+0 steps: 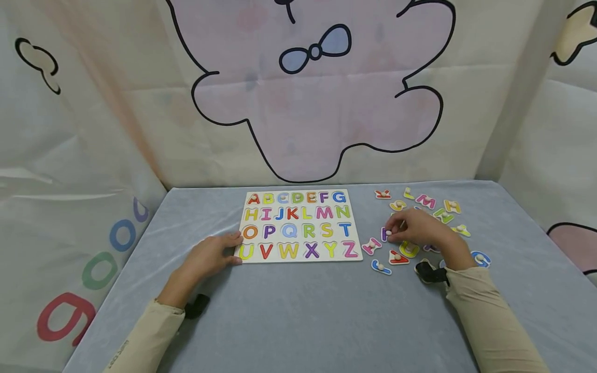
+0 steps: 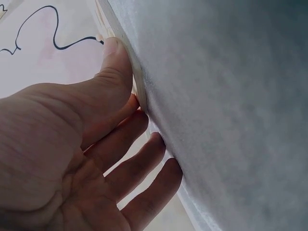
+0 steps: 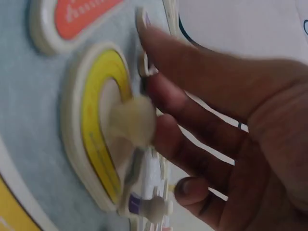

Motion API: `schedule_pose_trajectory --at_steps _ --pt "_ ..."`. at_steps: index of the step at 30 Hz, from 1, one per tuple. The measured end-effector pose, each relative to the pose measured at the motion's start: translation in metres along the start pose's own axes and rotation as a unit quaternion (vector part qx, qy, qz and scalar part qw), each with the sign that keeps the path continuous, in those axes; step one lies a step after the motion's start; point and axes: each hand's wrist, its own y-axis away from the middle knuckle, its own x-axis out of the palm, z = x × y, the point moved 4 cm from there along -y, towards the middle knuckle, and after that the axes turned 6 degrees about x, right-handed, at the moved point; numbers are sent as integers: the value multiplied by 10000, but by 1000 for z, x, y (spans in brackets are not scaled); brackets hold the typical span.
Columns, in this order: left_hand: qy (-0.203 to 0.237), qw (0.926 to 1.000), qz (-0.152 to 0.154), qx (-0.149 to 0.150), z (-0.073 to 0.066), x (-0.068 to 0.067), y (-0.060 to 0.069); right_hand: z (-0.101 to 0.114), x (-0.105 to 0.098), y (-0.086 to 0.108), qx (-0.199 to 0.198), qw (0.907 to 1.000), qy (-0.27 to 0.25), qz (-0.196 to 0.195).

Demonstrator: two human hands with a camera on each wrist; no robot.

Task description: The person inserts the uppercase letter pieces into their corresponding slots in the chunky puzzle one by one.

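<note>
A white alphabet puzzle board point(image 1: 300, 221) with rows of coloured letters lies on the table. My left hand point(image 1: 212, 255) is at its left side. In the left wrist view, thumb and fingers point(image 2: 144, 187) rest along the board's edge point(image 2: 138, 79), not wrapped round it. To the right of the board, my right hand point(image 1: 417, 229) pinches the small knob of a purple letter piece point(image 1: 384, 234), which it partly hides. Below that hand in the right wrist view lies a yellow letter piece point(image 3: 91, 130) with a pale knob, untouched.
Several loose knobbed letters lie around the right hand, among them a pink I point(image 1: 371, 246), a red V point(image 1: 398, 257), a blue J point(image 1: 381, 267), a blue G point(image 1: 481, 259) and a red K point(image 1: 383, 194). A printed cloth wall point(image 1: 298, 114) stands behind the table point(image 1: 298, 316).
</note>
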Motion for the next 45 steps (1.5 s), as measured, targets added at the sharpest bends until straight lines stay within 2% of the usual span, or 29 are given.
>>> schedule_pose_trajectory --at_steps 3,17,32,38,41,45 --pt "-4 10000 -8 -19 0 1 0 1 1 -2 36 9999 138 -68" --pt "-12 9999 21 -126 2 2 0 4 0 -3 135 9997 148 -138" --pt "-68 9998 31 -177 2 2 -1 6 -2 -7 164 9984 197 -496" --pt "-83 9996 87 -241 3 2 0 24 -7 -15 116 9976 174 -657" --pt "-64 9997 68 -220 2 2 -1 38 -11 -27 59 9972 289 -686" --pt "-47 9998 58 -187 1 2 -2 56 -15 -46 180 9974 325 -618"
